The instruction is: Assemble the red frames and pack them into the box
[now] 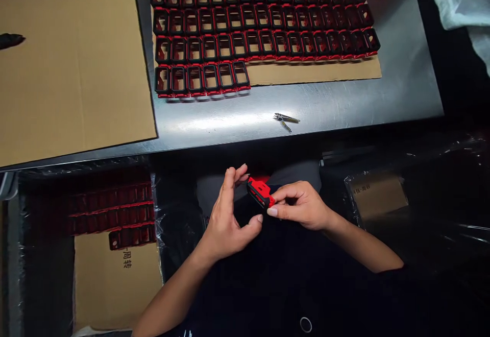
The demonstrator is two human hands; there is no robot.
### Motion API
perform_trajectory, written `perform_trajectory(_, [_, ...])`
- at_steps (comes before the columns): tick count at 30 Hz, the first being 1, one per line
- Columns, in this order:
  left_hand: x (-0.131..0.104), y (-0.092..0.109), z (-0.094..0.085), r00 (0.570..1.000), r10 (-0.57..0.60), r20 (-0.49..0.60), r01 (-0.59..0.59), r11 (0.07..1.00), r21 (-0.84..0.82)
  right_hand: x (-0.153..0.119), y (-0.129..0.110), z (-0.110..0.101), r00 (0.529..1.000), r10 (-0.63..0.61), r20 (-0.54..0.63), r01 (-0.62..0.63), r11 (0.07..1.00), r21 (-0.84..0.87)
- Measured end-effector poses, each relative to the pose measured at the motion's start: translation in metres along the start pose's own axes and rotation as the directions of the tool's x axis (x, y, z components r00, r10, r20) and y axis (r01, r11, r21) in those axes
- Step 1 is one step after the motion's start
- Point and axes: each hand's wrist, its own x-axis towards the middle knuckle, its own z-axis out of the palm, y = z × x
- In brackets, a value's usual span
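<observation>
A red and black plastic frame (260,191) is held up over my lap, just below the table's front edge. My right hand (302,205) pinches its right end between thumb and fingers. Beside its other end is my left hand (230,219), with thumb and fingers spread apart; the fingertips come close to the frame's upper left corner, and I cannot tell whether they touch it. Similar red and black frames (202,77) stand in rows on a cardboard sheet (314,71) on the metal table.
Small metal pieces (287,120) lie near the front edge of the metal table (214,125). A large cardboard sheet (76,71) covers the left side. Lower left, a plastic-lined box holds more frames (132,236) on cardboard; another lined box with cardboard (383,201) is at right.
</observation>
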Motion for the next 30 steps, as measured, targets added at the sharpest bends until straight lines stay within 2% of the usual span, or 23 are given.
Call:
perform_trajectory(3, [-0.002,0.000,0.000,0.996,-0.084,-0.010,0.083,0.995,-0.053,0.000,-0.001,0.000,0.985,-0.170,-0.004,0.167,0.970,-0.179])
perform_trajectory(7, [0.001,0.003,0.001,0.996,-0.083,-0.030,0.083,0.996,0.012,0.001,-0.001,0.001,0.929,-0.370,0.022,0.353,0.865,-0.357])
perform_trajectory(13, [0.008,0.010,0.003,0.999,-0.039,-0.036,0.044,0.989,0.141,0.003,0.005,0.004,0.843,-0.529,0.096,0.507,0.723,-0.470])
perform_trajectory(17, [0.009,0.009,0.004,0.997,0.022,-0.073,-0.010,0.987,0.160,0.005,0.007,0.007,0.826,-0.553,0.106,0.532,0.705,-0.469])
perform_trajectory(24, [0.010,0.005,0.007,0.981,0.147,-0.124,-0.122,0.975,0.186,0.007,0.007,0.008,0.831,-0.544,0.119,0.529,0.704,-0.474])
perform_trajectory(27, [0.008,0.001,0.011,0.966,0.209,-0.150,-0.174,0.961,0.215,0.007,0.005,0.003,0.853,-0.503,0.142,0.503,0.718,-0.481])
perform_trajectory(30, [0.006,-0.005,0.014,0.947,0.272,-0.169,-0.227,0.942,0.247,0.005,-0.002,-0.003,0.887,-0.457,0.062,0.429,0.767,-0.477])
